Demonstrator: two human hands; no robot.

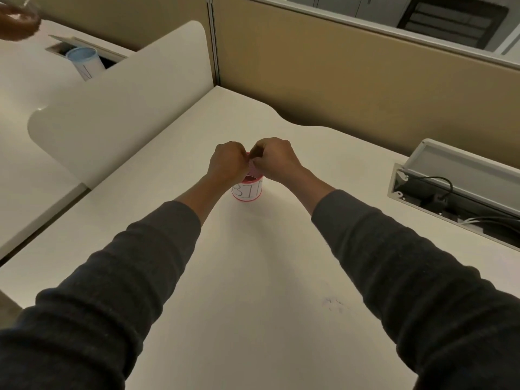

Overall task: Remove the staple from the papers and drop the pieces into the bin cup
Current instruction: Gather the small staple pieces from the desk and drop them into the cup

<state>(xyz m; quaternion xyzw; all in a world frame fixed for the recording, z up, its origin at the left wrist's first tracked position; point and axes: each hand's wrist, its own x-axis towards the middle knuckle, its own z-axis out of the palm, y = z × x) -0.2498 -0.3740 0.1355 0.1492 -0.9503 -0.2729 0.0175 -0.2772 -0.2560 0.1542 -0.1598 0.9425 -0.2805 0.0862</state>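
Note:
A pink cup (pixel 247 192) with a white label reading "BIN" stands upright at the middle of the white desk (pixel 267 277). My left hand (pixel 228 161) and my right hand (pixel 274 159) hover just above its mouth, knuckles up and fingers curled. Their fingertips meet over the rim. Both hands pinch the small papers between them; the fingers hide nearly all of the papers, and no staple can be made out. The hands cover the far half of the cup's rim.
A white curved divider (pixel 118 108) stands at the left. Beyond it a blue cup (pixel 84 60) sits on the neighbouring desk, and another person's hand (pixel 17 21) shows at the top left. An open cable tray (pixel 455 192) with wires lies at the right. Tan partition walls close the back.

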